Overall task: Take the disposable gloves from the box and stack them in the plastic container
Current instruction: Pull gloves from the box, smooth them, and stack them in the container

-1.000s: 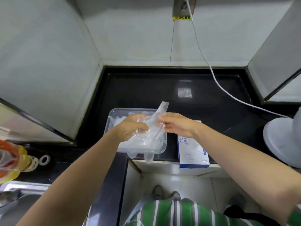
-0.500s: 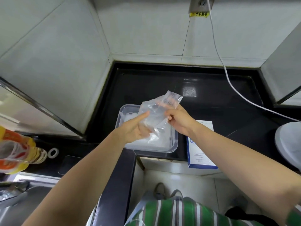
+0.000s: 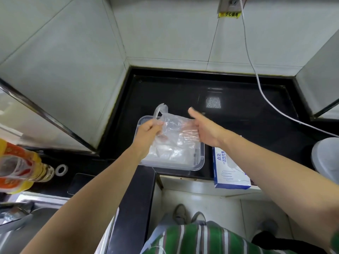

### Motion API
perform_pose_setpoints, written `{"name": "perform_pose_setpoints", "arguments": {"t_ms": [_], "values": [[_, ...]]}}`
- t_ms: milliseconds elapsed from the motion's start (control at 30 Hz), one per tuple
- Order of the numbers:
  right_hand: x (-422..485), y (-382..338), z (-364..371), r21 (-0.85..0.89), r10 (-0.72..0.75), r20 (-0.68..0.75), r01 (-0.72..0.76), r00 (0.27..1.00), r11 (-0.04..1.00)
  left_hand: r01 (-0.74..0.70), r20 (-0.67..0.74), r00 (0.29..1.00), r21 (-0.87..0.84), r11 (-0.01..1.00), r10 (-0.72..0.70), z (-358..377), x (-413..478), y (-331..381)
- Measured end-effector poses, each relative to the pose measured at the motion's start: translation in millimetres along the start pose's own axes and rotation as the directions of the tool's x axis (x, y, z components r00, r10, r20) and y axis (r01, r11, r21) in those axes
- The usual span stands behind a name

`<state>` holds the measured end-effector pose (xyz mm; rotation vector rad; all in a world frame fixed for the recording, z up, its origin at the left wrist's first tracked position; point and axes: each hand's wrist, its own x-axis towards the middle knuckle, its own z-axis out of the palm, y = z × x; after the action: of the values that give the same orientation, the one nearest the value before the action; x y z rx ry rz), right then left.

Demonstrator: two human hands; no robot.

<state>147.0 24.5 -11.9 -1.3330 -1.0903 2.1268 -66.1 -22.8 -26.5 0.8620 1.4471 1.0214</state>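
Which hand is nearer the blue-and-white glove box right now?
Right. The right hand is over the plastic container edge next to the glove box; the left hand grips a glove over the container's opposite edge.

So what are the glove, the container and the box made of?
Glove: thin plastic film, it seems; it looks clear, crinkled, glossy and limp. Container: rigid clear plastic, going by its see-through walls and moulded rim. Box: probably printed cardboard, with flat matte white and blue faces and sharp folded edges.
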Motion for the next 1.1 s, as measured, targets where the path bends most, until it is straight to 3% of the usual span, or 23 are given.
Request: {"name": "perform_pose_setpoints", "arguments": {"t_ms": [100, 200, 300, 367, 433, 533, 667, 700, 767, 833, 867, 933, 1033, 1100], "values": [[5, 6, 15, -0.052, -0.074, -0.185, 0.066, 0.980, 0.996, 0.052, 0.023, 0.998, 0.011, 0.999, -0.052, -1, 1, -2], [13, 14, 26, -0.264, -0.256, -0.398, 0.157, 0.881, 0.952, 0.081, -0.119, 0.990, -0.015, 0.997, -0.082, -3, 8, -6], [21, 31, 27, -0.525, -0.324, -0.454, 0.045, 0.830, 0.850, 0.043, -0.231, 0.973, 0.242, 0.969, 0.014, -5, 16, -16], [23, 39, 28, -0.640, -0.317, -0.455, -0.057, 0.832, 0.767, -0.012, -0.190, 0.971, 0.563, 0.826, 0.144, -6, 20, -24], [24, 41, 29, -0.708, -0.356, -0.439, -0.074, 0.825, 0.702, -0.080, -0.078, 0.968, 0.804, 0.589, 0.237, -7, 21, -31], [22, 32, 28, -0.770, -0.476, -0.421, -0.028, 0.772, 0.638, -0.119, 0.013, 0.966, 0.907, 0.404, 0.257, -5, 24, -33], [19, 19, 29, -0.903, -0.786, -0.187, 0.213, 0.589, 0.374, -0.168, 0.106, 0.970, 0.941, 0.293, 0.217, 6, 32, -34], [21, 19, 31, -0.886, -0.778, -0.147, 0.268, 0.611, 0.378, -0.164, 0.105, 0.973, 0.942, 0.292, 0.206, 9, 35, -35], [27, 24, 37, -0.863, -0.644, -0.102, 0.254, 0.758, 0.437, -0.144, 0.092, 0.980, 0.941, 0.307, 0.178, 13, 39, -40], [38, 37, 39, -0.875, -0.349, -0.134, 0.054, 0.927, 0.480, -0.116, 0.077, 0.988, 0.943, 0.311, 0.133, 13, 42, -45], [45, 44, 39, -0.872, -0.208, -0.176, -0.054, 0.962, 0.486, -0.102, 0.074, 0.992, 0.949, 0.299, 0.101, 12, 43, -47], [54, 56, 38, -0.847, -0.038, -0.243, -0.192, 0.969, 0.496, -0.084, 0.081, 0.996, 0.960, 0.269, 0.022, 10, 43, -48], [62, 64, 39, -0.854, 0.088, -0.241, -0.254, 0.967, 0.455, -0.030, 0.043, 0.998, 0.965, 0.259, -0.043, 7, 42, -46], [67, 66, 40, -0.871, 0.127, -0.232, -0.264, 0.964, 0.414, -0.071, 0.054, 0.991, 0.987, 0.143, 0.120, 8, 40, -39]]}}
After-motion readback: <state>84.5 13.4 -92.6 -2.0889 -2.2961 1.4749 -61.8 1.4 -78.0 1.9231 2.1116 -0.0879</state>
